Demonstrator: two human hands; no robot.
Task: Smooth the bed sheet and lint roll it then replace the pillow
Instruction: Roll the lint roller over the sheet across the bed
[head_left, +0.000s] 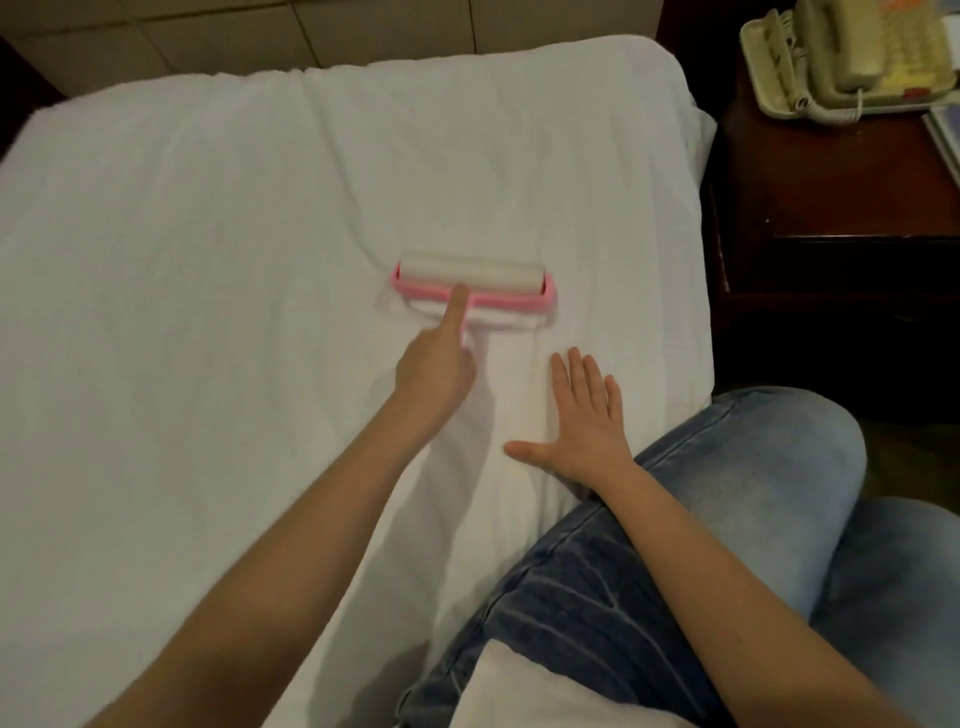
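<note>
A white bed sheet (208, 260) covers the mattress and fills most of the view, with faint creases near the middle. A lint roller (493, 273) with a white roll and a pink frame lies on the sheet at the centre. My left hand (436, 366) grips its white handle, with the index finger stretched forward onto the pink frame. My right hand (582, 415) rests flat on the sheet just right of the handle, fingers straight and spread. No pillow is in view.
My knee in blue jeans (753, 467) rests on the bed's right edge. A dark wooden nightstand (831, 197) stands to the right of the bed with a beige corded telephone (852, 57) on it. Tiled floor shows beyond the far edge.
</note>
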